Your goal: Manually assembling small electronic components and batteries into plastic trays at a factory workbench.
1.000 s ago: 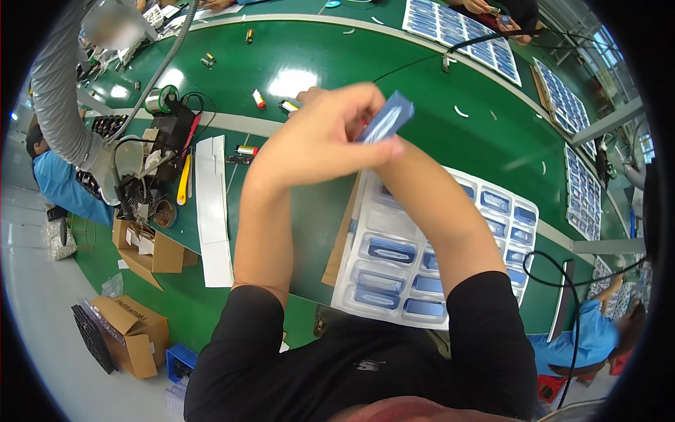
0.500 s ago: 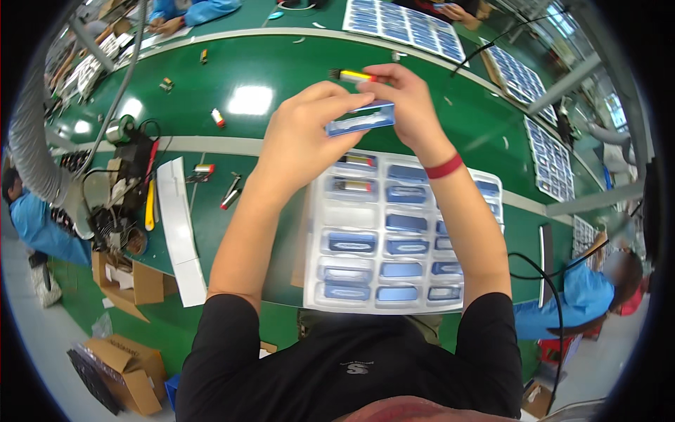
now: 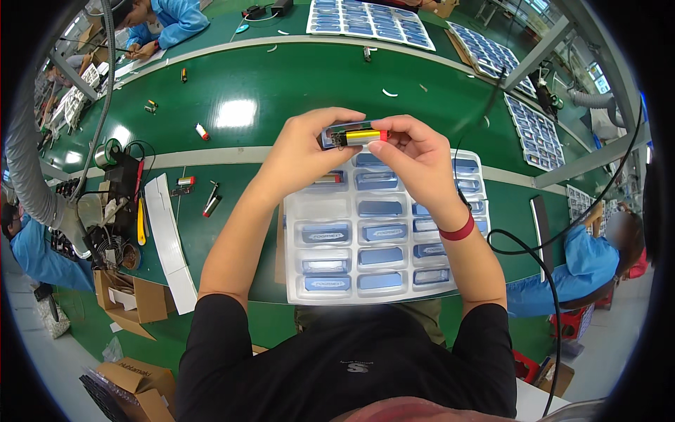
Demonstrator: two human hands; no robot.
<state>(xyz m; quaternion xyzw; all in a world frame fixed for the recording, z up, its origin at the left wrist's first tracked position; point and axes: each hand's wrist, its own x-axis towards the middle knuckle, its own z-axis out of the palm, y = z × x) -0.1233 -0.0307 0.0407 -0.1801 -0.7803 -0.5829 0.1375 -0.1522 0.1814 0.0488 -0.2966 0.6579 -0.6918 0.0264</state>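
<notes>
Above the far edge of a white plastic tray, both my hands meet. My left hand is closed on a translucent blue casing, gripping it at its left end and along its edges. A battery cell, yellow and silver with a red end and a small circuit board, lies against the open side of the casing. My right hand pinches the cell's red end between thumb and fingers. Whether the cell sits fully inside the casing I cannot tell. Several blue casings lie in the tray's compartments below.
Loose cells lie on the green table to the left. White strips, a yellow-handled tool and a black device are nearby. A black cable loops at the right. Co-workers in blue sit around; more filled trays stand beyond.
The cell in my right hand has come down from beyond the casing and now lies against it. The casing has turned in my left hand, and both hands are lower and closer together.
</notes>
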